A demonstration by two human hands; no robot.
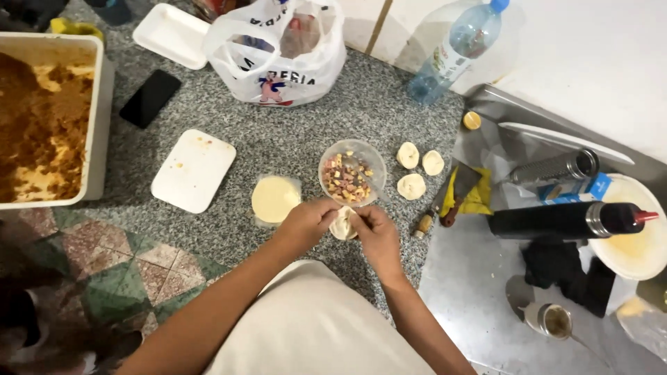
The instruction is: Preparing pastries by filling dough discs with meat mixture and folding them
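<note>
Both my hands meet over the grey speckled counter, pinching a small folded piece of pale dough between them. My left hand grips its left side and my right hand its right side. Just beyond them stands a clear bowl of chopped mixed filling. A flat round dough disc lies on clear plastic left of the bowl. Three small dough balls rest to the bowl's right.
A large tub of brown crumbly mixture is at far left, with white foam lids, a black phone, a plastic bag and a water bottle behind. At right a knife, a black flask and a plate sit on a metal surface.
</note>
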